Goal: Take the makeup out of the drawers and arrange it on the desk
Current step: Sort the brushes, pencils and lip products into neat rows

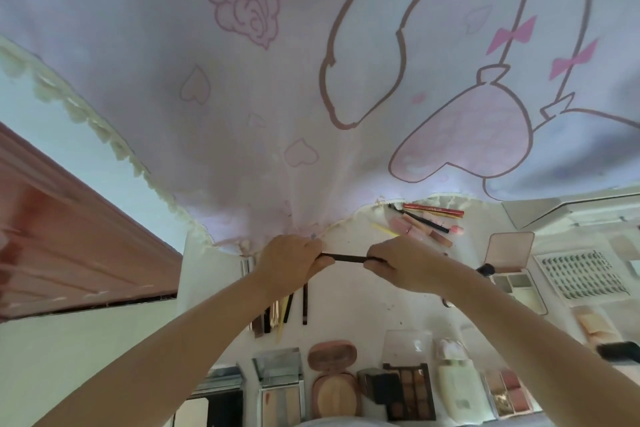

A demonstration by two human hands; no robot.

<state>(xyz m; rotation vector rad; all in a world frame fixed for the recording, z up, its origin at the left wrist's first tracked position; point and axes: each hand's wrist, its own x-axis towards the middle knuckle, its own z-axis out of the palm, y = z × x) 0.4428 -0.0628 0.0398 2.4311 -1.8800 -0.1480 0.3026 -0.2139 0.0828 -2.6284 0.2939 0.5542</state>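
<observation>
A curtain (pixel 277 80) fills the upper frame, its hem reaching the worktop (pixel 363 298) behind both hands. At centre, the left hand (pixel 292 262) and right hand (pixel 398 263) hold a thin pencil (pixel 343 257) between them, level above the worktop. Below the left hand lies a row of pencils (pixel 284 308). Upper right of the hands sits a cluster of lip tubes (pixel 426 224). Right of them, an open compact (pixel 509 256), then a lash tray (pixel 581 274). Palettes (pixel 412 388) line the lower edge. A door (pixel 69 243) stands at left.
</observation>
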